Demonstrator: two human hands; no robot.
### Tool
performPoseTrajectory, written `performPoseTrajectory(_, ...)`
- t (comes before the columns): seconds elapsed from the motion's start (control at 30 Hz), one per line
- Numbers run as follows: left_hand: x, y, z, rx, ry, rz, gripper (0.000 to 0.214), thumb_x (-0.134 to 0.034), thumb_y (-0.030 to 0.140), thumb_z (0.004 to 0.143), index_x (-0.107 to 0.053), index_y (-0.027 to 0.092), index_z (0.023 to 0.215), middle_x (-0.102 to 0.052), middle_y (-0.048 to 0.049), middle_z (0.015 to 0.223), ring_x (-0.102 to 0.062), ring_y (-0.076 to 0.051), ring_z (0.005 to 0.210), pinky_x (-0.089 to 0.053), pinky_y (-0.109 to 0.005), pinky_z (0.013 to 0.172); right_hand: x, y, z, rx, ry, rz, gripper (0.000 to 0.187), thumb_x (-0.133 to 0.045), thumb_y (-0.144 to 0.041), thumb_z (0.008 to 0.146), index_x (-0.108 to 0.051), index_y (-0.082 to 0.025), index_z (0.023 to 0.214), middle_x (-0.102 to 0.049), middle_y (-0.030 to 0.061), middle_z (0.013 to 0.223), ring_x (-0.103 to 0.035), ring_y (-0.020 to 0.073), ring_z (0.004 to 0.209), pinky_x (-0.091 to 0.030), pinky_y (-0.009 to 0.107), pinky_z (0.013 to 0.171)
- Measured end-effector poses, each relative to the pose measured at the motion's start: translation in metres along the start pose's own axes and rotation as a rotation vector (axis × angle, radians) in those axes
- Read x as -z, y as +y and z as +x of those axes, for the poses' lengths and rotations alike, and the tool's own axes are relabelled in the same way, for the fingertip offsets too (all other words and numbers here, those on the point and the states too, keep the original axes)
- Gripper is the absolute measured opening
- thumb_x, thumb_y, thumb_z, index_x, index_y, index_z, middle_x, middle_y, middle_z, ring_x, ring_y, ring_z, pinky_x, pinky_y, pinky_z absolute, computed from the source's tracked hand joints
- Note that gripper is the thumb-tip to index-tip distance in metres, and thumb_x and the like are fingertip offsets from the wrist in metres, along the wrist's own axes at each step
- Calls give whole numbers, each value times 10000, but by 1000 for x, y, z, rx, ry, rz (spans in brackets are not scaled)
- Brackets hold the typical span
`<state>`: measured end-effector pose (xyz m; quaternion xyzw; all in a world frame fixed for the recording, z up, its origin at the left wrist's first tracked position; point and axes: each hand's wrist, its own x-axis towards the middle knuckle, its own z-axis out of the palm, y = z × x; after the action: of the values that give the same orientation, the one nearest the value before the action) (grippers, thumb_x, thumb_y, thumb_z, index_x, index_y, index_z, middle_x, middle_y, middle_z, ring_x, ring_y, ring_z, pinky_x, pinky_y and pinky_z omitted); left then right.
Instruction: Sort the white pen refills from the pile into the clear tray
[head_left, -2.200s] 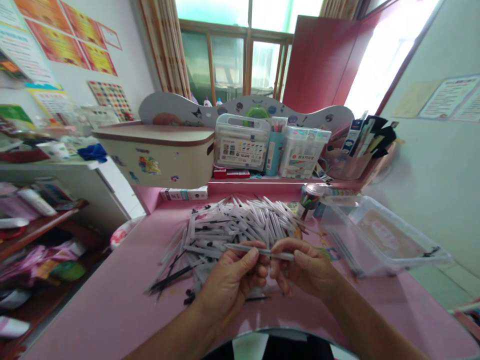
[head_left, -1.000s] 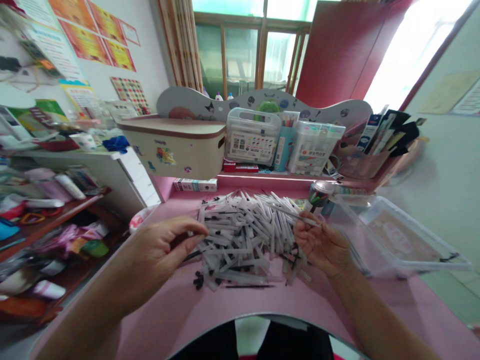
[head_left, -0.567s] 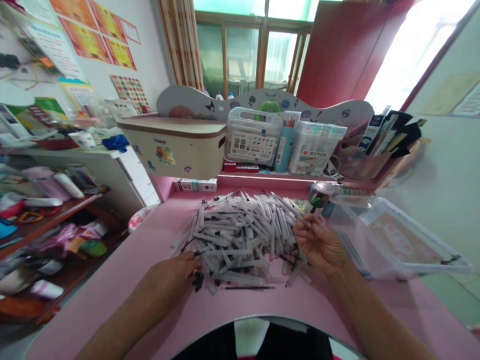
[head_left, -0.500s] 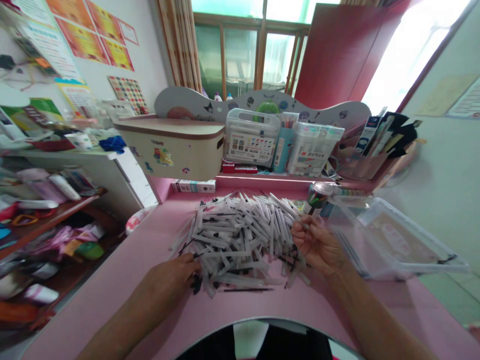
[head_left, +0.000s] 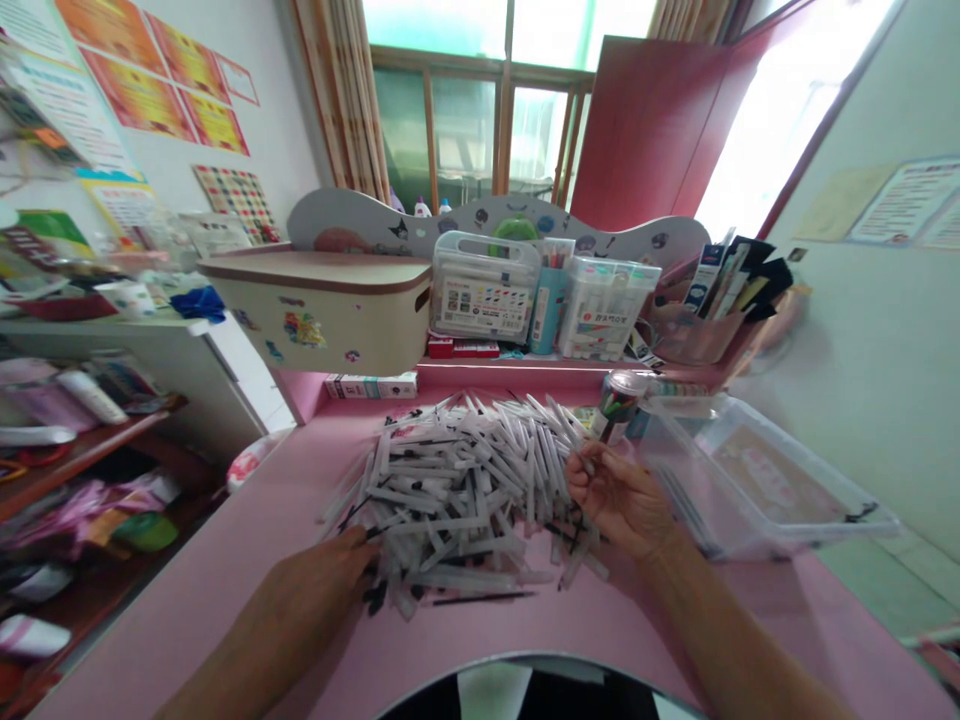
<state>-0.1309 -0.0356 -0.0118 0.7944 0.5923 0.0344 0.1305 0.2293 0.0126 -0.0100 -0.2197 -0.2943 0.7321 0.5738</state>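
Note:
A big heap of white pen barrels and black refills (head_left: pixel 465 480) lies in the middle of the pink desk (head_left: pixel 247 600). My left hand (head_left: pixel 322 570) reaches into the heap's near left edge, its fingertips hidden among the pieces, close to some black refills. My right hand (head_left: pixel 615 495) rests at the heap's right side, fingers curled round a white pen (head_left: pixel 566 420) whose end sticks up and away from me.
A clear plastic box (head_left: pixel 757 480) stands open at the right with a few pens inside. A small jar of coloured bits (head_left: pixel 615 405) sits beside it. Marker cases (head_left: pixel 484 295), a beige lidded box (head_left: pixel 322 305) and pen holders line the back shelf. Cluttered shelves stand at the left.
Earlier both hands held one pen together. My left hand then let go, swung left and dropped to the heap's near left edge. My right hand kept a pen at the heap's right side.

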Motion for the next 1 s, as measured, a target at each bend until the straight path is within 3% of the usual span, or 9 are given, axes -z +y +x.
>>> performPoseTrajectory(0.17,8,-1,-4,10,-29,81,391,-364,214,895,-724,262,1039,-715,-81,1097,-703,-258,956,-528,-336,791,-4,2,2,3,49,-20,223,-844,-246,697,-713,-158,855,-704,38,792,-625,84,661,-537,163,605)
performPoseTrajectory(0.3,21,5,-8,0,100,-27,269,-451,276,879,-709,243,946,-734,-72,991,-700,-242,870,-511,-305,757,-9,3,2,36,61,-58,296,-855,-182,670,-643,-186,876,-690,11,760,-602,74,606,-500,151,556)
performPoseTrajectory(0.47,38,48,1,-41,151,-471,168,-572,335,857,-688,224,904,-701,-22,751,-650,-180,678,-471,-257,627,-11,6,1,29,22,-130,414,-810,-183,725,-543,-246,1035,-679,-14,761,-590,86,566,-479,161,514)
performPoseTrajectory(0.57,41,86,20,-89,133,-874,189,-666,294,793,-686,214,962,-692,-15,823,-644,-155,717,-489,-238,645,-12,11,1,21,12,-151,461,-809,-186,726,-557,-220,1110,-687,-1,781,-591,84,559,-490,162,505)
performPoseTrajectory(0.63,41,108,35,-104,85,-1149,350,-679,279,773,-667,224,1118,-678,-9,862,-614,-119,631,-478,-222,566,-14,14,1,7,19,-139,399,-814,-173,715,-599,-184,1051,-692,10,780,-599,81,567,-507,163,523)
performPoseTrajectory(0.67,41,118,41,-101,51,-1230,322,-688,275,765,-680,205,1080,-676,-8,832,-601,-104,596,-459,-207,536,-15,16,1,-2,23,-127,351,-816,-166,711,-614,-174,998,-696,15,779,-608,83,577,-518,167,536)
performPoseTrajectory(0.8,34,142,62,35,-42,-1501,212,-718,271,726,-636,158,885,-713,-46,820,-674,-137,680,-447,-180,505,-20,19,-1,-39,44,-69,270,-824,-159,701,-618,-178,873,-721,22,831,-646,96,614,-544,189,555)
performPoseTrajectory(1.0,15,152,75,113,14,-1593,293,-748,312,693,-563,175,874,-714,-23,756,-635,-112,591,-402,-166,451,-24,23,-2,-19,95,33,336,-866,-140,646,-625,-186,877,-706,-25,785,-642,73,588,-549,165,550)
